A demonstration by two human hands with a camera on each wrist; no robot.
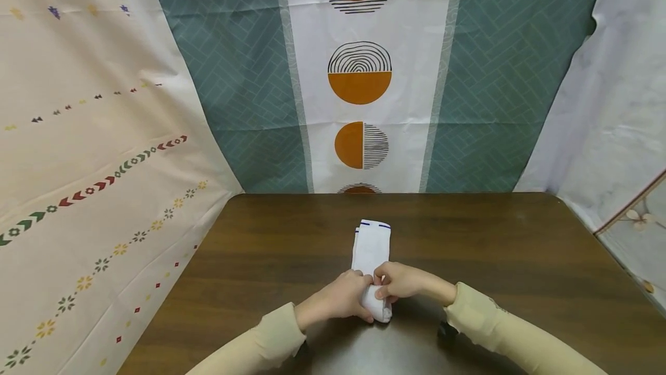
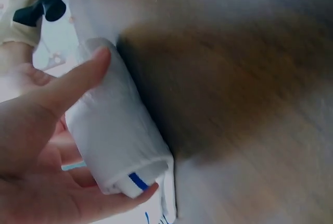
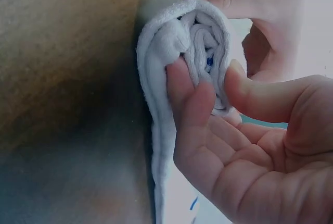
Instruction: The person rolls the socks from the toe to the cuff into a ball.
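A white towel (image 1: 372,248) with blue stripe marks lies as a long folded strip, its near end wound into a thick roll (image 2: 117,125). My left hand (image 1: 344,296) grips the roll's left part, thumb on the near face and fingers around the far side and end. At the right end, my right hand (image 1: 404,281) pinches the roll between thumb and fingers; in the right wrist view its fingertips (image 3: 200,101) press in by the coiled layers. The flat part of the strip runs away from me on the table.
The brown wooden table (image 1: 270,248) reaches back to a patterned curtain (image 1: 239,74). A cream cloth (image 1: 104,190) hangs at the left and a white one (image 1: 614,103) at the right. A black wrist mount (image 1: 446,331) sits under the right sleeve.
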